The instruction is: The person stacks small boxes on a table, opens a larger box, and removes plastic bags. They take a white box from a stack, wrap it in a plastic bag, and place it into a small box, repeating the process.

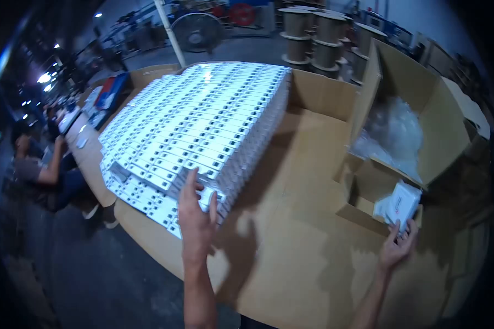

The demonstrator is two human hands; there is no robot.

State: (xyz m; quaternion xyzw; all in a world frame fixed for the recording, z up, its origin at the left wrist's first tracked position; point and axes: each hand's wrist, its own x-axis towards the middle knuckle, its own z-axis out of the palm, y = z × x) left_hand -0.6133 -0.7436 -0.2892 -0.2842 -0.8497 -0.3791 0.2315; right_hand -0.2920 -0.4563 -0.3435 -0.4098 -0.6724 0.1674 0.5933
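My left hand (197, 222) is raised at the near corner of a large stack of white boxes (203, 120), fingers apart and nothing visible between them. The boxes lie in tight rows, each with a small dark mark, and the stack's right side looks shiny and clear. At the right, my right hand (399, 247) grips the lower end of a white packet (403, 204) with small red print. It is tilted over the edge of a small open cardboard box (362, 211). Another white piece (382, 207) shows beside the packet, inside the box.
A larger open carton (406, 71) with clear plastic bags (392, 131) stands behind the small box. Brown cardboard (296, 219) covers the table, with a raised edge at the back. Another person (41, 164) sits at the left. Large spools (326, 41) and a fan (197, 32) stand beyond.
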